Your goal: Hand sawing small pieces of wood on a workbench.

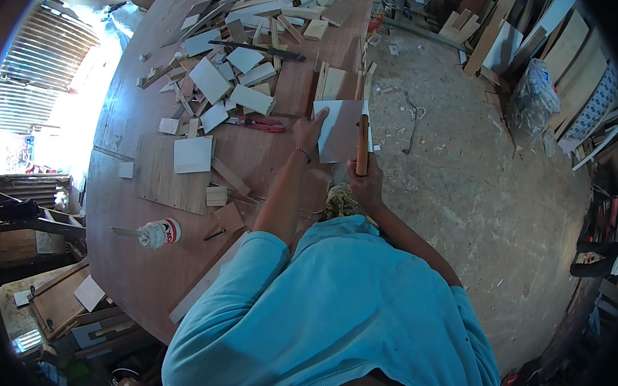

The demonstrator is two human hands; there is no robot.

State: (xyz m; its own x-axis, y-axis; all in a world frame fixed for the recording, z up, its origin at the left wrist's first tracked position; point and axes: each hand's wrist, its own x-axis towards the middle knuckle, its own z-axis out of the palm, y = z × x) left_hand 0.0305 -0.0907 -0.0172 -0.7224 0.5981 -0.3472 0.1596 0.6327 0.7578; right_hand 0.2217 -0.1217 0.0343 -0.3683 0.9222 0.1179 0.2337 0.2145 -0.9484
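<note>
My left hand (308, 133) grips the left edge of a thin square board (340, 131), partly white and partly brownish, near the table's right edge. My right hand (367, 186) is closed around the lower end of an orange-brown bar-shaped tool (363, 143). The tool stands upright along the board's right edge; its exact kind does not show clearly. Beyond the board, pale wooden strips (330, 82) lie at the table edge. To the left of my left hand rests a red-handled hand tool (256, 124).
Many pale wood offcuts (210, 81) are heaped across the brown table (117, 202), with a long black tool (257, 50) on top. A white square (192, 155) lies on a plywood sheet. Nearer is a white-and-red bottle (159, 233). Boards (579, 61) lean at the right.
</note>
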